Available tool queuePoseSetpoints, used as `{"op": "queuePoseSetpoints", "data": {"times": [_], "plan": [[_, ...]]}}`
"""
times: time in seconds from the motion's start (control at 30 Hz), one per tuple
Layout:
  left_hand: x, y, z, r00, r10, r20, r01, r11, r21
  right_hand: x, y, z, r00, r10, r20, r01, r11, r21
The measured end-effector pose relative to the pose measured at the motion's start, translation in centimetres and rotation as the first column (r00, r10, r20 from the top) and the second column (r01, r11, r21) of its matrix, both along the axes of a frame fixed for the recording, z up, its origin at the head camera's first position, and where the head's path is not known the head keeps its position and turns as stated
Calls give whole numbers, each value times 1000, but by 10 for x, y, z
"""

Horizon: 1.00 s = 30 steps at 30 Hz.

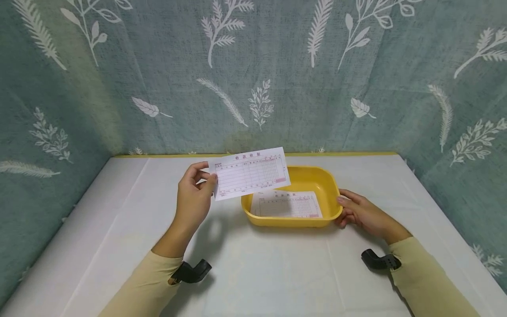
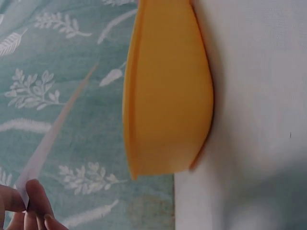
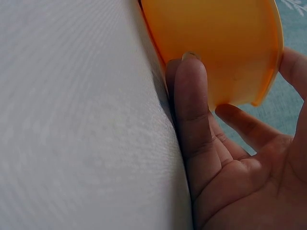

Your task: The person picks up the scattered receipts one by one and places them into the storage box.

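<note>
My left hand pinches a white printed receipt slip by its left edge, thumb in front. The slip is held up, slightly tilted, over the left part of a yellow plastic basin. Inside the basin lies another receipt slip, partly covered by the raised one. At the basin's right end my right hand holds the rim and side wall. In the right wrist view, the thumb touches the rim and the fingers rest against the wall near the tabletop. Edge-on in the left wrist view is the raised slip.
A white cloth covers the table under the basin. Green leaf-patterned fabric walls in the back and both sides. Black wrist devices are strapped on both sleeves.
</note>
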State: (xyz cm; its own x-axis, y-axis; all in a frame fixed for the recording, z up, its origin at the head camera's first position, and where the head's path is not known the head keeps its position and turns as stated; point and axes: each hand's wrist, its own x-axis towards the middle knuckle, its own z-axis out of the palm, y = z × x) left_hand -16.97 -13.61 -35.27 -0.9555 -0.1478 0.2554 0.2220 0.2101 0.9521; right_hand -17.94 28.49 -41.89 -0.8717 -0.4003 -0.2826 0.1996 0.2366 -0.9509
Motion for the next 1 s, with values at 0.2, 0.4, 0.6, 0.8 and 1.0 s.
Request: {"op": "queuePoseSetpoints", "data": {"times": [0.2, 0.4, 0.6, 0.8, 1.0], "plan": [[-6, 11, -5, 1000, -28, -5, 28, 999, -41, -1, 1, 1, 1000, -4, -3, 4, 1000, 4], [-11, 20, -12, 998, -61, -1, 61, 996, -68, 1, 1, 2, 1000, -17, 0, 17, 1000, 7], [-13, 23, -24, 998, -45, 31, 48, 995, -89, 0, -3, -2, 1000, -5, 8, 5, 999, 32], [-14, 28, -30, 998, -58, 26, 60, 992, -115, -2, -3, -3, 1000, -8, 2, 7, 1000, 29], [-17, 35, -36, 995, -94, 31, 97, 985, -143, -2, -1, -1, 1000, -19, -8, 19, 1000, 19]]}}
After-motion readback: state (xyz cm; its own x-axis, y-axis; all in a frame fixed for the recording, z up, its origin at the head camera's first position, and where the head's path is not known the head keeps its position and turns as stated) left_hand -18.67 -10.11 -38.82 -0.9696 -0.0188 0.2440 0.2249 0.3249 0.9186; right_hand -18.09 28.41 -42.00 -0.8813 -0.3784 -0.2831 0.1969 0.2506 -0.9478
